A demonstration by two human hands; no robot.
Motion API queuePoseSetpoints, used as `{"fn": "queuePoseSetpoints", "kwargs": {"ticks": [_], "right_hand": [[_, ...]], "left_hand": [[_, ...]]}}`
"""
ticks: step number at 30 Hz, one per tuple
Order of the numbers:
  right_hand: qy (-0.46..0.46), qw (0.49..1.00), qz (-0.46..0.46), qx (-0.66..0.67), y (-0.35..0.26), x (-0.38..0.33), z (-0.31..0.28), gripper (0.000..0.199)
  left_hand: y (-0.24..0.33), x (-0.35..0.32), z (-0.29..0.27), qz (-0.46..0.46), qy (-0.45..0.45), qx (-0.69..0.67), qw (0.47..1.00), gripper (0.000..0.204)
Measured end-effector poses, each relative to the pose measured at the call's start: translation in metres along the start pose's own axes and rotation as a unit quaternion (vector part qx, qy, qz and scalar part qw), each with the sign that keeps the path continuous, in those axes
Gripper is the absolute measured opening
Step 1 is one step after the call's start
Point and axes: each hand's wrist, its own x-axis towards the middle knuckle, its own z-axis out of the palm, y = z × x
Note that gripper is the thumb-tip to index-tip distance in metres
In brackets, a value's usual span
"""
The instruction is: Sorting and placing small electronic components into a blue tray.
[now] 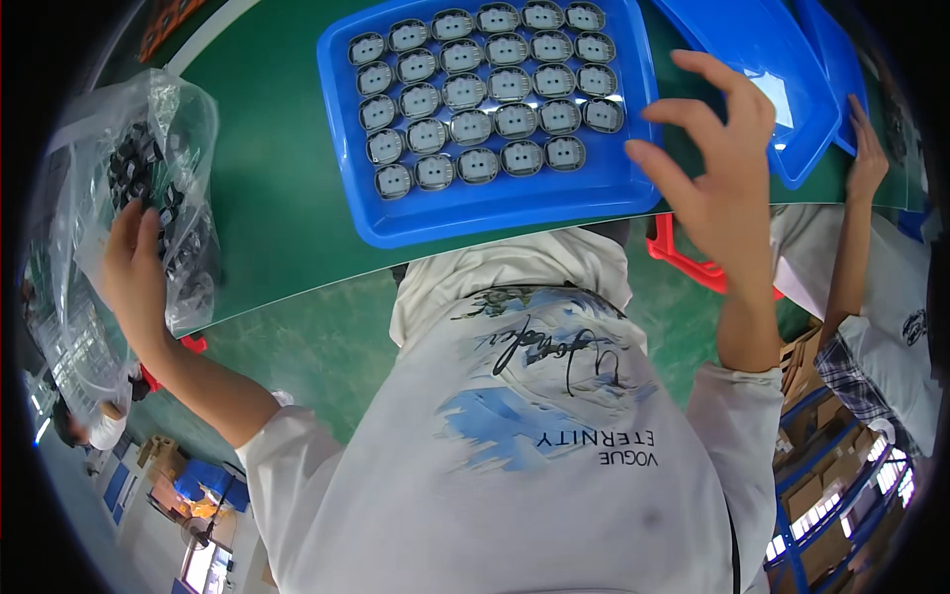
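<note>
A blue plastic tray (435,226) lies on the green table, with rows of small grey oval housings (465,91) set out in it. Each housing has a dark rim and a pale plate with small holes. Over the tray's right edge hovers my right hand (717,148), its fingers curved and apart, with nothing visible between them. My left hand (134,267) is at a clear plastic bag (188,109) on the left, fingertips drawn together against small black parts (134,163) inside. What those fingers pinch, if anything, cannot be made out.
More blue trays (752,69) rest at the upper right, where a co-worker's hand (868,153) touches one. Below the table's edge, a red plastic frame (683,259) stands by my right side. Shelving with cardboard boxes (821,475) is at the lower right.
</note>
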Motion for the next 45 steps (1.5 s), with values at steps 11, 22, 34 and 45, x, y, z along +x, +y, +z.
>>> {"fn": "queuePoseSetpoints", "kwargs": {"ticks": [11, 22, 34, 45], "right_hand": [[-0.048, 0.995, -0.082, 0.027, -0.007, 0.016, 0.02, 0.011], [-0.036, 0.995, -0.09, 0.01, 0.002, 0.019, 0.013, 0.026], [0.004, 0.999, -0.046, -0.011, -0.008, 0.022, 0.029, 0.046], [-0.07, 0.996, 0.036, 0.032, -0.029, 0.032, 0.02, 0.061]], "left_hand": [[-0.007, 0.026, 0.034, -0.007, -0.114, 0.109, 0.987, 0.038], [-0.005, 0.033, 0.042, 0.026, -0.07, 0.105, 0.992, 0.034], [0.001, 0.026, 0.041, 0.01, -0.051, 0.067, 0.996, 0.039], [0.001, 0.024, 0.039, 0.013, -0.042, -0.012, 0.999, 0.035]]}}
